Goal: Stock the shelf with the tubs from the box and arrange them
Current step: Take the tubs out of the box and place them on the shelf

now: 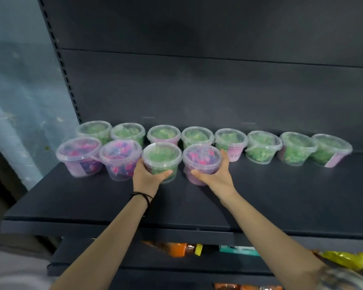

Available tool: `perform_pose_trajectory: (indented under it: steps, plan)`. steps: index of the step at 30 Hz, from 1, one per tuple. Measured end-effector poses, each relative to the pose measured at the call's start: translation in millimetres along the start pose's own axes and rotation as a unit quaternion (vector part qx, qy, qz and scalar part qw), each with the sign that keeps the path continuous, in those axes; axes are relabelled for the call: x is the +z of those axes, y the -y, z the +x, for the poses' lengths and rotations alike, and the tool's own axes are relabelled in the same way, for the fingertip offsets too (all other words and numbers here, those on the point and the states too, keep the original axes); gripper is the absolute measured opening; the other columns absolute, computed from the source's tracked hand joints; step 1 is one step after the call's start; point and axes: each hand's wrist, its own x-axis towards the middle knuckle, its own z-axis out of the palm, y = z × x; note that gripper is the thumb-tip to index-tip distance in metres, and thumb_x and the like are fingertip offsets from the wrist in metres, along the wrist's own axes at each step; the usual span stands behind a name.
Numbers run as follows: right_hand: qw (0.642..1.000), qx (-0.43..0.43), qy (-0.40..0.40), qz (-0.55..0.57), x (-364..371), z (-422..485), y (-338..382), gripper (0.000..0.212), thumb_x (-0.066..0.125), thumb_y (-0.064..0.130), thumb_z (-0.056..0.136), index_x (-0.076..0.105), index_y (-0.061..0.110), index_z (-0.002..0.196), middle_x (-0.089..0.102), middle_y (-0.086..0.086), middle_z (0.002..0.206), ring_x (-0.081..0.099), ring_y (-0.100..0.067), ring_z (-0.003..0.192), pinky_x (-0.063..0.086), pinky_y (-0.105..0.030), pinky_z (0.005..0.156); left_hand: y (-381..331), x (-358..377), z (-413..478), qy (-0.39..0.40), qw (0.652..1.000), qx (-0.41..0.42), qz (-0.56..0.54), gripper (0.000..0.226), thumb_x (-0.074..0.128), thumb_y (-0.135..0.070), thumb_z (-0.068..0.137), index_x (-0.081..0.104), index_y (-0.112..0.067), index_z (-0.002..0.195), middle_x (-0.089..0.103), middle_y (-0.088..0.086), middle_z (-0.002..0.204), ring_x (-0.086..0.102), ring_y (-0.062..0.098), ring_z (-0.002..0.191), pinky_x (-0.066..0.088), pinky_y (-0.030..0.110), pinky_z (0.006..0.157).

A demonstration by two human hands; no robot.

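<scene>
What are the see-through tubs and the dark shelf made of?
The tubs look like clear, slightly cloudy plastic: green and pink bits show through walls and lids. The shelf looks like dark, matte painted metal, judging by its slotted upright, though that's uncertain.

Shelf [260, 195]: matt dark grey. Back-row tubs [197, 136]: clear, green fill, some pale pink labels [236, 154]. First front tub [79, 156], second front tub [120, 159], fourth front tub [201, 159]: clear, mottled pink-blue-purple fill. Third front tub [161, 156]: green fill. Wrist band [143, 196]: black. Bottle [176, 249] below: orange, yellow cap [199, 249]. Packet [344, 259]: yellow.
</scene>
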Motion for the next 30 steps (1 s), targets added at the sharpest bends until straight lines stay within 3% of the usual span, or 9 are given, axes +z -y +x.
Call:
perform_pose_trajectory:
  steps: [8,10,12,16,21,25,30]
  plan:
    - [1.000,0.024,-0.002,-0.004,-1,-7,4,0.099,0.086,0.012,0.068,0.015,0.041,0.130,0.041,0.026,0.119,0.046,0.011,0.107,0.040,-0.001,0.080,5,-10,4,0.058,0.998,0.006,0.023,0.087,0.088,-0.029,0.052,0.049,-0.011,0.129,0.058,0.001,0.124,0.054,0.015,0.114,0.044,0.033,0.100]
    - [0.999,0.031,-0.013,-0.013,-8,-17,6,0.100,0.085,0.014,0.069,0.019,0.035,0.141,0.046,0.015,0.125,0.048,-0.002,0.115,0.042,-0.013,0.092,1,-12,-8,0.045,0.998,0.019,0.027,0.084,0.085,-0.030,0.055,0.049,-0.009,0.128,0.056,-0.002,0.123,0.054,0.016,0.112,0.045,0.035,0.098]
    - [0.998,0.038,-0.045,-0.023,-20,-29,9,0.094,0.084,0.018,0.071,0.027,0.025,0.145,0.049,0.005,0.128,0.051,-0.014,0.118,0.045,-0.029,0.099,-5,-17,-25,0.014,1.000,0.012,0.018,0.078,0.085,-0.018,0.065,0.046,-0.005,0.131,0.050,-0.003,0.120,0.052,0.017,0.109,0.044,0.033,0.094]
    - [0.994,0.027,-0.099,-0.046,-64,-62,19,0.067,0.079,0.020,0.077,0.045,0.018,0.135,0.055,0.003,0.120,0.058,-0.018,0.112,0.047,-0.026,0.089,-14,-15,-62,-0.025,0.998,0.029,0.046,0.063,0.079,-0.024,0.075,0.049,-0.009,0.128,0.052,0.006,0.124,0.053,0.025,0.112,0.045,0.039,0.096]
    - [0.991,0.015,-0.109,-0.076,-151,-124,28,0.066,0.078,0.030,0.079,0.046,0.024,0.136,0.057,0.007,0.121,0.057,-0.012,0.111,0.047,-0.027,0.091,-54,34,-128,0.059,0.987,0.106,0.101,0.041,0.071,-0.038,0.080,0.058,-0.019,0.114,0.059,-0.006,0.114,0.056,0.020,0.111,0.044,0.036,0.095]
    - [0.987,0.022,-0.100,-0.123,-240,-192,30,0.072,0.077,0.035,0.078,0.042,0.029,0.141,0.054,0.009,0.126,0.054,-0.009,0.113,0.047,-0.028,0.093,-80,100,-197,0.126,0.969,0.161,0.138,0.050,0.063,-0.053,0.080,0.054,-0.023,0.119,0.059,-0.007,0.115,0.056,0.019,0.111,0.044,0.050,0.096]
    - [0.974,0.073,-0.116,-0.183,-358,-286,2,0.073,0.079,0.031,0.076,0.042,0.028,0.139,0.056,0.005,0.122,0.055,-0.013,0.114,0.047,-0.031,0.097,-88,194,-309,0.237,0.938,0.208,0.148,0.050,0.062,-0.052,0.081,0.056,-0.021,0.121,0.060,-0.002,0.120,0.056,0.019,0.112,0.047,0.043,0.094]
